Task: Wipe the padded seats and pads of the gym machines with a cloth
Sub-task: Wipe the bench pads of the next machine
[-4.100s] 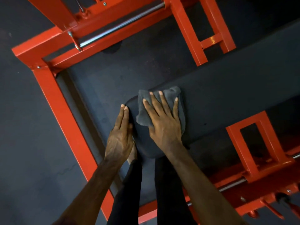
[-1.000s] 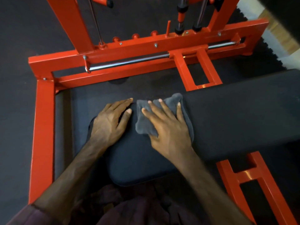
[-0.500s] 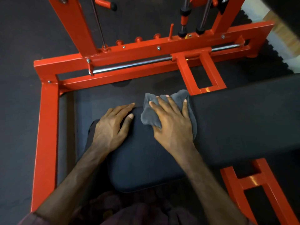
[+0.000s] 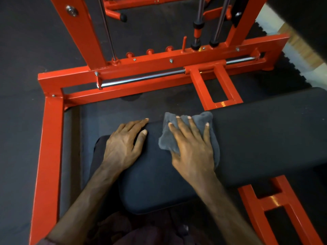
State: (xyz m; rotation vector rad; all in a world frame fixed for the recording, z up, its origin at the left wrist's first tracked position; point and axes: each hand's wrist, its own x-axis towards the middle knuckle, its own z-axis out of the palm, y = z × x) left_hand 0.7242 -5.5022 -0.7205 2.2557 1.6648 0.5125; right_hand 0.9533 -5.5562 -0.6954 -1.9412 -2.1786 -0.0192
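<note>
— At centre frame, where is the cloth (image 4: pixel 187 137)?
— On the pad (image 4: pixel 256 138), under the right hand (image 4: pixel 192 149), fingers flat, pressing it.
— Left hand (image 4: pixel 123 145)?
— Flat beside it on the pad, grip released.

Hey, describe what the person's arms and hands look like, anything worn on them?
Both forearms are bare. The left hand and right hand have no gloves, rings or watch that show, and short, pale fingernails. At the bottom left corner, a dark maroon sleeve edge shows on the left arm. The right arm's upper part is out of frame.
</note>
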